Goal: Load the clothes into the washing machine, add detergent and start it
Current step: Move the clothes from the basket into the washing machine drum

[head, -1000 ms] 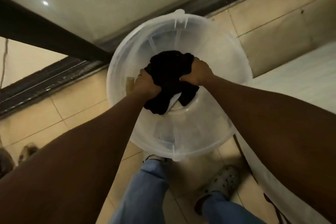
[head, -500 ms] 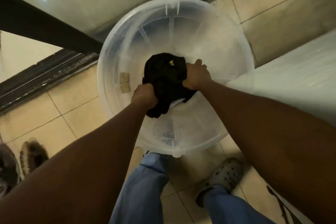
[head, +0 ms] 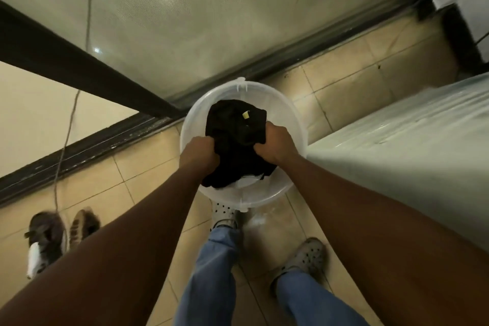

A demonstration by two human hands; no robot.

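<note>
A bundle of black clothes [head: 235, 137] with a small yellow tag fills a translucent white plastic basin [head: 296, 124] on the tiled floor. My left hand [head: 198, 152] grips the bundle's left side with closed fingers. On the right side my right hand [head: 276, 144] is closed on the same cloth. A bit of white fabric [head: 246, 182] shows under the black cloth near the basin's front. The white, plastic-covered top of the washing machine [head: 402, 140] lies just right of the basin.
A dark-framed sliding screen door [head: 79, 71] runs along the far side with a thin cord hanging down. A pair of brown shoes [head: 60, 235] sits on the floor at the left. My own feet in grey clogs [head: 304, 257] stand below the basin.
The view has pulled back and upward, so the basin looks smaller and farther. Both hands still grip the black clothes, which sit a little higher in the basin, tag showing.
</note>
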